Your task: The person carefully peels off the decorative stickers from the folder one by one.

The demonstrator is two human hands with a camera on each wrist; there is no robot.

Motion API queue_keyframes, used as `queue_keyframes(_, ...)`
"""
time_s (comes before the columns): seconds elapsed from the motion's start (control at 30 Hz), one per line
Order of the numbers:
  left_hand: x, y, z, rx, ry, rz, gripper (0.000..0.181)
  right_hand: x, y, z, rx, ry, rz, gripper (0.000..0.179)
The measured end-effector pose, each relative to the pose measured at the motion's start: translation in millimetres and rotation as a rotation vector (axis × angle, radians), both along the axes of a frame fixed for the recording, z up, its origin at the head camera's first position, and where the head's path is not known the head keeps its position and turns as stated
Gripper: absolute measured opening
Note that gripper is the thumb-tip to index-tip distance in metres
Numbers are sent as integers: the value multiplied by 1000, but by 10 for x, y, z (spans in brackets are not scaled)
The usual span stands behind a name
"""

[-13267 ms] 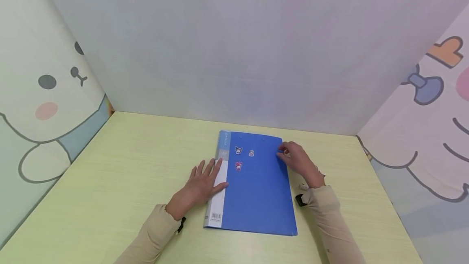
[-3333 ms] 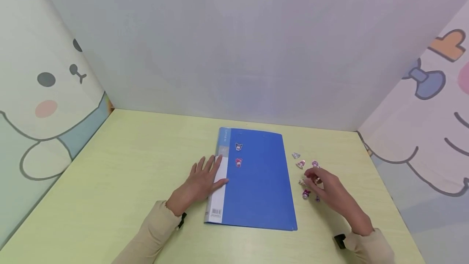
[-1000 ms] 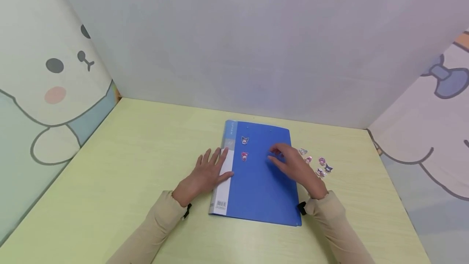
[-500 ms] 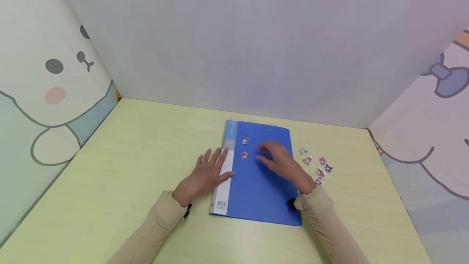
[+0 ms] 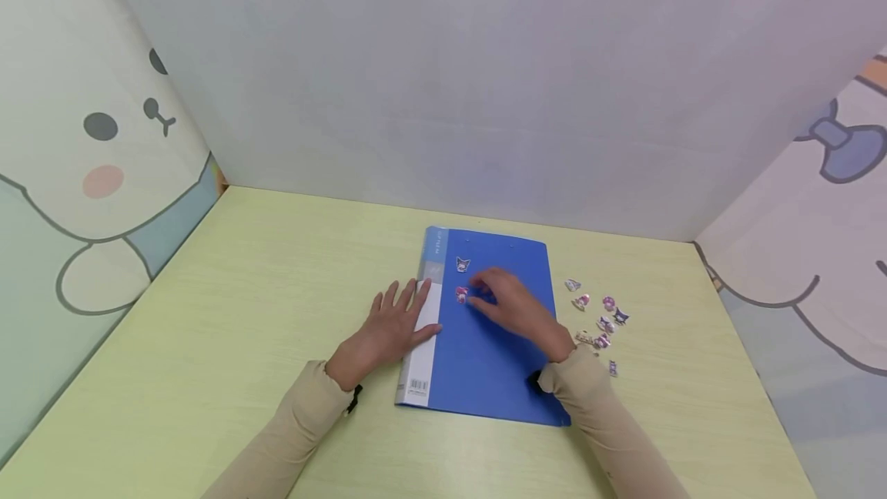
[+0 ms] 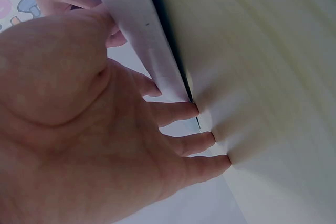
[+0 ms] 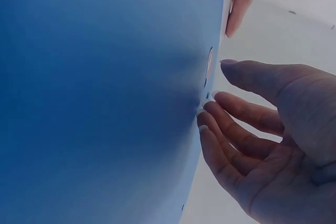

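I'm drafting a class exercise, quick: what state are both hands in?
Left hand: open, resting on the spine of the blue folder.
Right hand: open, beside the pink sticker, nothing visibly held.

By the head camera, the scene is viewed from above the sleeves (image 5: 277,437), facing forward and down, far enough back for the whole folder (image 5: 478,360), much of the counter (image 5: 312,268) and the rear wall (image 5: 443,83) to be taken in. By the left-wrist camera, turned sideways, the left grip (image 5: 384,333) is seen very near, from the palm toward the fingertips; by the right-wrist camera, also sideways, the right grip (image 5: 516,306) is seen close, with the folder skimmed at a low angle. The folder and both grips are shared by all views.
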State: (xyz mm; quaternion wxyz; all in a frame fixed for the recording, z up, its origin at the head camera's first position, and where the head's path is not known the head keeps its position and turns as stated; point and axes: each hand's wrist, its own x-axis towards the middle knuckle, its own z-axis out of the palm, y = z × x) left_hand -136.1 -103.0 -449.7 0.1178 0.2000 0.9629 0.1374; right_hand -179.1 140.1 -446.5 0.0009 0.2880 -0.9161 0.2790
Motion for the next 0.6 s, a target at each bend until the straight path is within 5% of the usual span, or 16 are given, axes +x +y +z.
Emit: queue_keyframes(0.6,-2,13,-19,-21,13,-1,77,38,-168,-19,62,-15,-71,25)
